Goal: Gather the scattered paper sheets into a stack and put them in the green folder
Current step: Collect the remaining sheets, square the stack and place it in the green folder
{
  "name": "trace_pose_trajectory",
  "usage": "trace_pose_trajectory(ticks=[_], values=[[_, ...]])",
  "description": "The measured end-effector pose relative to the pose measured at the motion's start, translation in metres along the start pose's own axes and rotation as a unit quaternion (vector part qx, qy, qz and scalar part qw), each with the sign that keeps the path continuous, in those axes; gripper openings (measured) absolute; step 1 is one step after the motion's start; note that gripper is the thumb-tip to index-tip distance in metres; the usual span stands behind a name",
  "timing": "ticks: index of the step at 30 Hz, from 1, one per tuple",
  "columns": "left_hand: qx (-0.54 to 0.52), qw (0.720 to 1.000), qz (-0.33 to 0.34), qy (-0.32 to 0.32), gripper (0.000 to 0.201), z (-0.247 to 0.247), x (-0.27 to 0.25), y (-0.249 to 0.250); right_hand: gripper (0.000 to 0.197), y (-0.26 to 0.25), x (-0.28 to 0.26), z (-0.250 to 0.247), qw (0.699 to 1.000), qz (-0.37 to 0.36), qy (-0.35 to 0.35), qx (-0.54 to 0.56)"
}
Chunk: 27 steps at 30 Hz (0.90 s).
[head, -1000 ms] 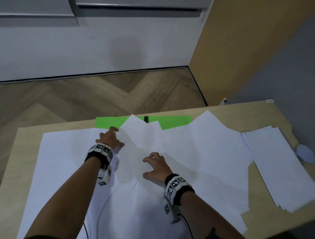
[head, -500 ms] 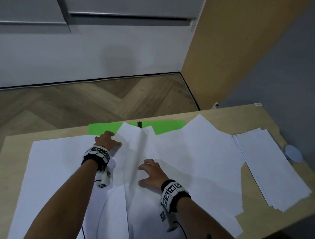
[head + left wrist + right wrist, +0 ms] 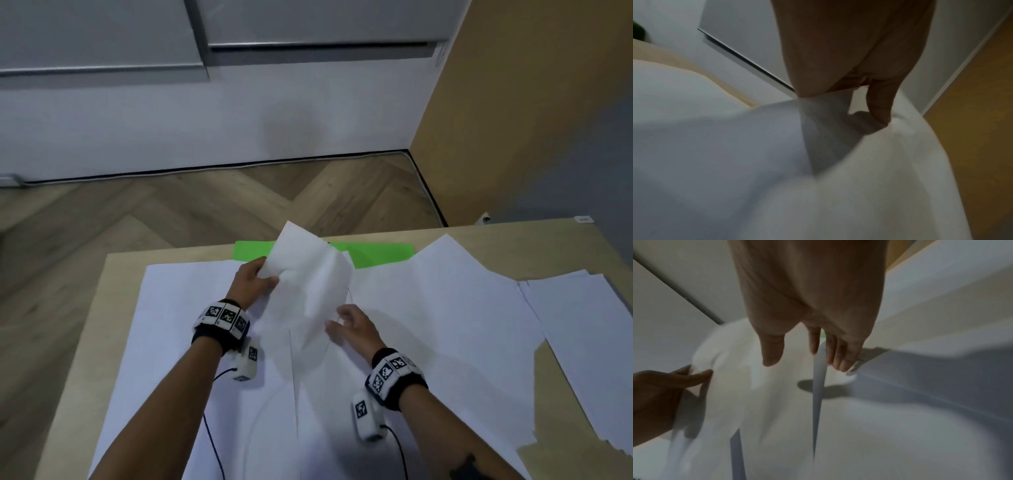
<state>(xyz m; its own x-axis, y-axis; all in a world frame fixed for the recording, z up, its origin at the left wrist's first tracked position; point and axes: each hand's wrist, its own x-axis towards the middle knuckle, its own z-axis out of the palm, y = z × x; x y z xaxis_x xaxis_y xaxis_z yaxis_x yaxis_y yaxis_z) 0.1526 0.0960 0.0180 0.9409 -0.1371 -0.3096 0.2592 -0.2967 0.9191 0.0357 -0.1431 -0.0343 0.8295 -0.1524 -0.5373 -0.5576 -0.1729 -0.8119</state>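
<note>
Left hand [image 3: 252,281] pinches a lifted paper sheet [image 3: 308,281] by its left edge, thumb on top, sheet raised and curled above the counter [image 3: 486,236]. Right hand [image 3: 352,329] hovers beside the sheet's lower right edge, fingers spread and relaxed, gripping nothing. Other sheets [image 3: 445,308] lie overlapping on the counter. Green folder [image 3: 380,253] at far edge, partly covered.

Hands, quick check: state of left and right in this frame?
Left hand: pinching the lifted paper sheet at its edge.
Right hand: open, fingers spread beside that sheet, gripping nothing.
</note>
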Motion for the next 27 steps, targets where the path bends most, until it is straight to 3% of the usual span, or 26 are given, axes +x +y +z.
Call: trace_pose_trajectory(ticks=[2, 5, 8, 11, 14, 16, 19, 21, 25, 27], values=[[-0.044, 0.999, 0.005, -0.004, 0.024, -0.004, -0.013, 0.015, 0.065, -0.008, -0.001, 0.002, 0.996, -0.007, 0.028, 0.087], [-0.101, 0.994, -0.017, -0.028, 0.031, -0.008, -0.027, 0.023, 0.055, -0.024, -0.009, 0.004, 0.966, 0.007, -0.024, 0.259], [-0.123, 0.992, -0.031, -0.01, 0.032, -0.012, -0.04, 0.022, 0.048, -0.038, -0.021, 0.006, 0.95, 0.055, -0.063, 0.3], [-0.073, 0.996, -0.04, -0.014, 0.039, -0.015, -0.047, 0.013, 0.023, -0.046, -0.023, 0.01, 0.965, 0.021, 0.004, 0.262], [0.104, 0.993, -0.051, -0.032, 0.057, -0.019, -0.052, -0.006, 0.015, -0.053, -0.022, 0.006, 0.964, -0.008, 0.051, 0.262], [0.215, 0.969, -0.098, -0.075, 0.057, -0.022, -0.057, -0.027, 0.014, -0.054, -0.021, -0.003, 0.963, -0.009, 0.073, 0.259], [0.352, 0.906, -0.155, -0.175, 0.046, -0.02, -0.069, -0.052, 0.018, -0.054, -0.026, -0.015, 0.97, -0.006, 0.082, 0.231], [0.403, 0.881, -0.167, -0.182, 0.047, -0.015, -0.076, -0.058, 0.021, -0.045, -0.026, -0.021, 0.973, 0.001, 0.085, 0.214], [0.496, 0.831, -0.134, -0.215, 0.057, -0.006, -0.084, -0.06, 0.026, -0.026, -0.03, -0.025, 0.98, 0.033, 0.098, 0.17], [0.496, 0.837, -0.098, -0.211, 0.043, -0.007, -0.086, -0.056, 0.015, -0.017, -0.032, -0.028, 0.983, 0.058, 0.082, 0.153]])
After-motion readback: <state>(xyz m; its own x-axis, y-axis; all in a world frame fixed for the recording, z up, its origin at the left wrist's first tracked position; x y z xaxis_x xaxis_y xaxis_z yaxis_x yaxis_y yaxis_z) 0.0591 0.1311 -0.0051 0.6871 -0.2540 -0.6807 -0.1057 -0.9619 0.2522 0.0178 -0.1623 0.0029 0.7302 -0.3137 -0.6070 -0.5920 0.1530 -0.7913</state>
